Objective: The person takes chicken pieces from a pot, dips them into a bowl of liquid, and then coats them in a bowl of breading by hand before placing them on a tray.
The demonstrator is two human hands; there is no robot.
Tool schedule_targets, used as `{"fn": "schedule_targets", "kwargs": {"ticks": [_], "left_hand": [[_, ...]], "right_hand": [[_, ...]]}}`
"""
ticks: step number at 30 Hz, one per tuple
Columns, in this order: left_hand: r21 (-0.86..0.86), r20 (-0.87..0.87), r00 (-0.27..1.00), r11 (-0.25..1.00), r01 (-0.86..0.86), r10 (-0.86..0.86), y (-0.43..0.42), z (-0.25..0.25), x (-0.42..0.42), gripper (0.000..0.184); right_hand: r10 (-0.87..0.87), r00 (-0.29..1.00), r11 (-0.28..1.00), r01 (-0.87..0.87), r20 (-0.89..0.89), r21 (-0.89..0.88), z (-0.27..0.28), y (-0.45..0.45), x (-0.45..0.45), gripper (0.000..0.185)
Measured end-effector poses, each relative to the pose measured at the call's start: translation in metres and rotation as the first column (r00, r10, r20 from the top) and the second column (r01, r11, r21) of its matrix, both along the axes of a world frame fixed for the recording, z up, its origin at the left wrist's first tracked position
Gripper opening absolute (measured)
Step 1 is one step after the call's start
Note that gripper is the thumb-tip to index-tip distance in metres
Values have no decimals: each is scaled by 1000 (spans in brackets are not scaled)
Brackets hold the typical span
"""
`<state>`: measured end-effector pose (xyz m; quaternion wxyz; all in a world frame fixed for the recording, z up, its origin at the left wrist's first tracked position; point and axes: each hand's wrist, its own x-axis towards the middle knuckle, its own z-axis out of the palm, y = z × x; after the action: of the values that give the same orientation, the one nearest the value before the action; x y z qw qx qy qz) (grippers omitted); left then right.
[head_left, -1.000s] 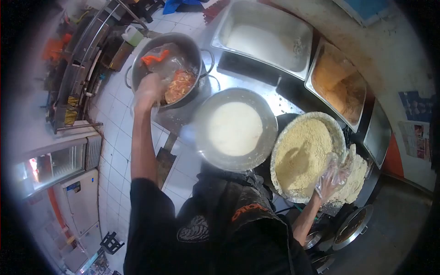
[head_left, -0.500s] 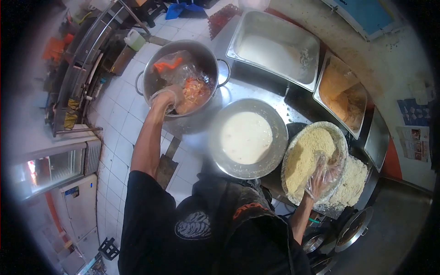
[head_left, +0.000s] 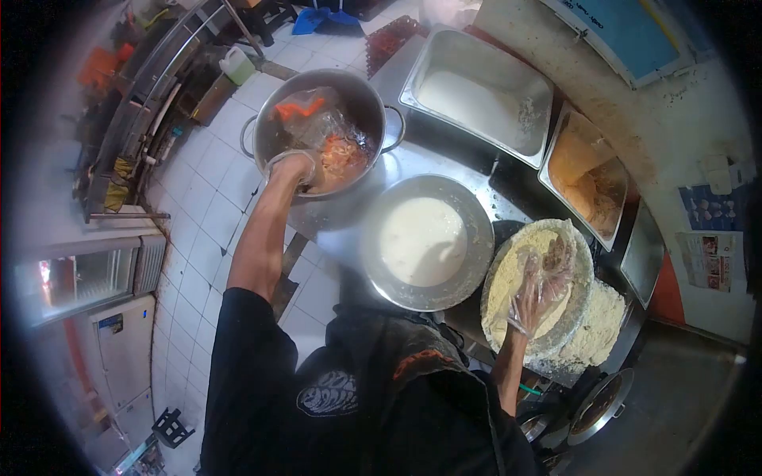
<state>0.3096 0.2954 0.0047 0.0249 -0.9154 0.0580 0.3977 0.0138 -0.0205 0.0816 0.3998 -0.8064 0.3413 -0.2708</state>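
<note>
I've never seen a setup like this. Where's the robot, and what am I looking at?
There's no robot here: these are a person's own two hands, in clear plastic gloves. The view comes from one camera worn on their head, looking forward and down.

The left hand reaches into a big metal pot containing pinkish pieces and a clear plastic bag. The right hand is in or just above a tub of pale yellow powder. I can't tell whether either grips anything. Between them sits a metal bowl of white liquid, by a steel counter.
</note>
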Motion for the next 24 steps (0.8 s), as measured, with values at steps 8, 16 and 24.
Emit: {"fn": "schedule_targets", "kwargs": {"ticks": [8,16,24], "left_hand": [[-131,188,979,990,-54,78,-17,-24,-13,44],[-192,228,963,976,-103,147,-17,-88,6,52],[-460,74,995,883,91,-64,14,91,-19,39]], "right_hand": [[85,996,993,-88,38,76,4,5,9,63],[148,984,986,-154,97,59,1,18,6,62],[283,938,955,-294,202,28,-7,14,16,60]]}}
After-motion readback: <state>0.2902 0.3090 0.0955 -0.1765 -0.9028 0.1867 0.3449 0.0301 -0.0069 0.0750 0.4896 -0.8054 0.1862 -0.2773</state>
